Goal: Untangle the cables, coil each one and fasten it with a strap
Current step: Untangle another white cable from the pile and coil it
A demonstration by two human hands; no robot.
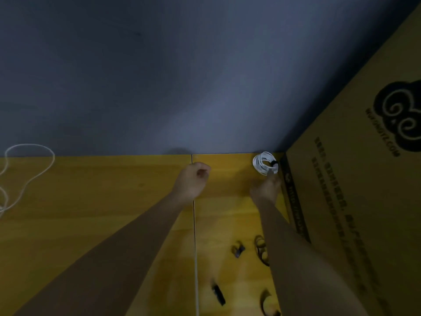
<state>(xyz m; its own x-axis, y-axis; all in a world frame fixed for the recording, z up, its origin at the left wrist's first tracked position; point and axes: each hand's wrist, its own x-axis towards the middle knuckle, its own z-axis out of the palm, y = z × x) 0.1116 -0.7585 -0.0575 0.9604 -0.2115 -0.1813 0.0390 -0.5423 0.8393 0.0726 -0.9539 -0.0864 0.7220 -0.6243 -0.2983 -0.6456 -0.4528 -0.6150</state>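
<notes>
White coiled cable (264, 163) sat at my right hand's (266, 190) fingertips; I couldn't tell its grip. My left hand (193, 179) was curled, holding nothing.

A coiled cable (264, 163) with a strap around it lies at the far right corner of the desk (91, 201), just beside a big cardboard box (353, 190) that stands along the desk's right side. The right hand (266, 190) sits just near of that coil, the left hand (193, 179) further left, close to the desk's far edge. A loose cable (27, 169) sprawls at the far left. Several straps (238, 249) lie scattered on the near right part of the desk, beside the right forearm. A wall (159, 76) rises behind the desk.
</notes>
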